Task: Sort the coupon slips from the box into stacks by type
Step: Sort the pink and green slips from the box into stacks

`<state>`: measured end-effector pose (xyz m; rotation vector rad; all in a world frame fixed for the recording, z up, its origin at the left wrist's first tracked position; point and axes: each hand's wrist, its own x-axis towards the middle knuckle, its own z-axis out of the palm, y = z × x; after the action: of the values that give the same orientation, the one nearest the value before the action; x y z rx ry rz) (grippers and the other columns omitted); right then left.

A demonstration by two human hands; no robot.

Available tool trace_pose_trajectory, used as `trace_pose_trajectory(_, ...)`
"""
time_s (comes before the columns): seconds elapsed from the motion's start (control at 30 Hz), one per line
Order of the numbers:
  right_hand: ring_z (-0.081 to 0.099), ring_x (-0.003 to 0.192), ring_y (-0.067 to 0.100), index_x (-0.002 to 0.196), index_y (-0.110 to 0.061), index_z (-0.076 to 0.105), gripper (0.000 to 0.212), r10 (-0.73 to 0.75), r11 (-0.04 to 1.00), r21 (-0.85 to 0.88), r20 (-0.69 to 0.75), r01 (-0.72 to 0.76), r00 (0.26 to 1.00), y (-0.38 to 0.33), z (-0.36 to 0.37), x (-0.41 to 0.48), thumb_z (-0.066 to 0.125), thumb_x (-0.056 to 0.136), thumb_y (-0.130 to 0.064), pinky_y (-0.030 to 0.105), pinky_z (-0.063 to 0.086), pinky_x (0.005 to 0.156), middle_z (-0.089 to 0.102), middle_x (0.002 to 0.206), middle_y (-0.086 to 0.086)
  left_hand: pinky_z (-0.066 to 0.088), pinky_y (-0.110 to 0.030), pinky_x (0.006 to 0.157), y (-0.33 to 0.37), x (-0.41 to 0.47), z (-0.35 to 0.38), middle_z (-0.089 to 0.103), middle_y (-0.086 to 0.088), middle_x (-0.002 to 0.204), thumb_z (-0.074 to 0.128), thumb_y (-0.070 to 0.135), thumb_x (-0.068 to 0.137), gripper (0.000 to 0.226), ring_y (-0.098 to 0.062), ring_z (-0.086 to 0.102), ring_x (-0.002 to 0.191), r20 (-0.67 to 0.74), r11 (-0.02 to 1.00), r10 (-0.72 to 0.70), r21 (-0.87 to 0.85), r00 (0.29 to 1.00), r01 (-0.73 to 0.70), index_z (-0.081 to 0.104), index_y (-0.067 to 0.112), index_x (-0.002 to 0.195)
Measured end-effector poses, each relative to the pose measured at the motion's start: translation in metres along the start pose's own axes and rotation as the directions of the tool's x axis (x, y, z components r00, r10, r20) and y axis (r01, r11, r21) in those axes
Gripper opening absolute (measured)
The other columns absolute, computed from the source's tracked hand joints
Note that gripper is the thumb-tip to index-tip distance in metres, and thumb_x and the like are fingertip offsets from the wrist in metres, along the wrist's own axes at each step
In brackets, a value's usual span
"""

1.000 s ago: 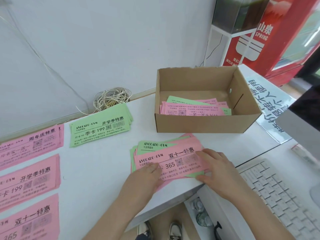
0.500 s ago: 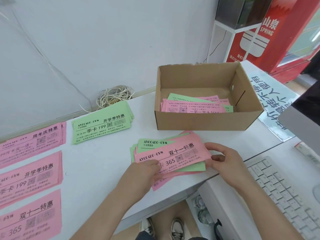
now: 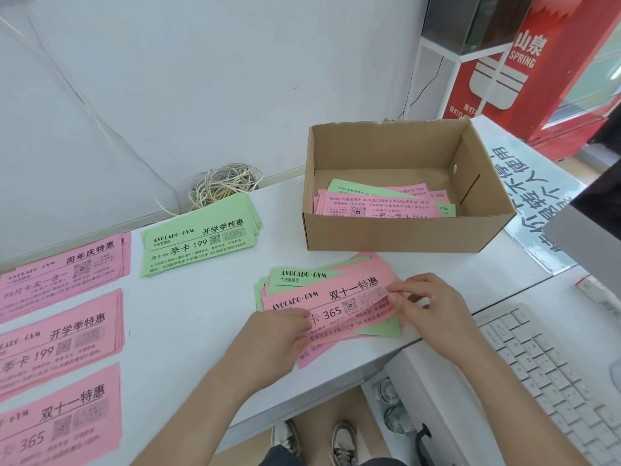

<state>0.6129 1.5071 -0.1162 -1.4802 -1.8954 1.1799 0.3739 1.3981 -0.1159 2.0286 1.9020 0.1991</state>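
Observation:
A loose pile of pink and green coupon slips (image 3: 322, 287) lies on the white desk in front of the open cardboard box (image 3: 403, 232). My left hand (image 3: 272, 341) grips the pile's left front edge. My right hand (image 3: 426, 307) pinches the right end of the top pink slip (image 3: 336, 302) marked 365 and lifts it a little. More pink and green slips (image 3: 379, 205) lie inside the box. Sorted stacks lie to the left: a green stack (image 3: 198, 240) and three pink stacks (image 3: 64, 267), (image 3: 57, 341), (image 3: 60, 418).
A coil of pale cord (image 3: 221, 185) lies at the wall behind the green stack. A white keyboard (image 3: 551, 371) sits on a lower shelf at the right. A printed sign (image 3: 534, 200) lies beside the box. A red vending machine (image 3: 537, 68) stands behind.
My right hand went from lying flat on the pile to pinching the top pink slip's right end and raising it. My left hand's fingers curled onto the pile's left edge.

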Motion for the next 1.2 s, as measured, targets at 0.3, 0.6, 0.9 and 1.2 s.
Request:
trace_pose_trajectory(0.3,0.069,0.075,0.015,0.124,-0.029,0.056,0.039,0.176,0.974,0.153,-0.036,-0.168,0.984,-0.005,0.005,0.001,0.066,0.089,-0.015,0.030,0.054,0.067,0.067,0.093,-0.005,0.041,-0.030,0.066,0.009,0.000,0.011,0.063,0.004,0.111,0.036,0.019,0.098,0.048,-0.026,0.061,0.082,-0.179,0.976,-0.217,-0.022,0.960,0.217,0.026,0.041,0.139)
trace_pose_trajectory(0.6,0.069,0.060,0.020,0.112,-0.025,0.063,0.041,0.254,0.948,0.208,-0.033,-0.242,0.967,-0.008,0.003,0.003,0.054,0.088,0.007,0.036,0.058,0.067,0.072,0.079,0.001,0.044,-0.026,0.040,-0.002,-0.006,0.013,0.061,0.012,0.120,0.054,0.012,0.082,0.061,-0.018,0.063,0.065,-0.284,0.999,0.025,0.028,0.959,-0.018,0.038,0.039,0.134)
trace_pose_trajectory(0.9,0.065,0.054,0.015,0.103,-0.015,0.064,0.034,0.345,0.855,0.404,0.025,-0.325,0.938,-0.023,-0.002,0.004,0.050,0.086,0.011,0.023,0.053,0.050,0.066,0.070,0.010,0.043,-0.025,0.039,0.008,-0.007,0.015,0.064,0.008,0.099,0.036,0.049,0.086,0.046,-0.012,0.061,0.062,-0.157,0.975,0.138,0.196,0.978,-0.106,0.041,0.039,0.130)
trace_pose_trajectory(1.2,0.066,0.070,0.014,0.078,-0.015,0.074,0.026,0.329,0.899,0.305,0.003,-0.314,0.944,-0.027,-0.006,0.004,0.054,0.093,-0.018,0.026,0.040,0.059,0.072,0.072,0.000,0.046,-0.031,0.066,0.005,0.000,0.006,0.064,0.010,0.112,0.043,0.045,0.095,0.061,-0.023,0.064,0.086,-0.107,0.992,0.026,0.126,0.994,-0.012,0.014,0.038,0.148)
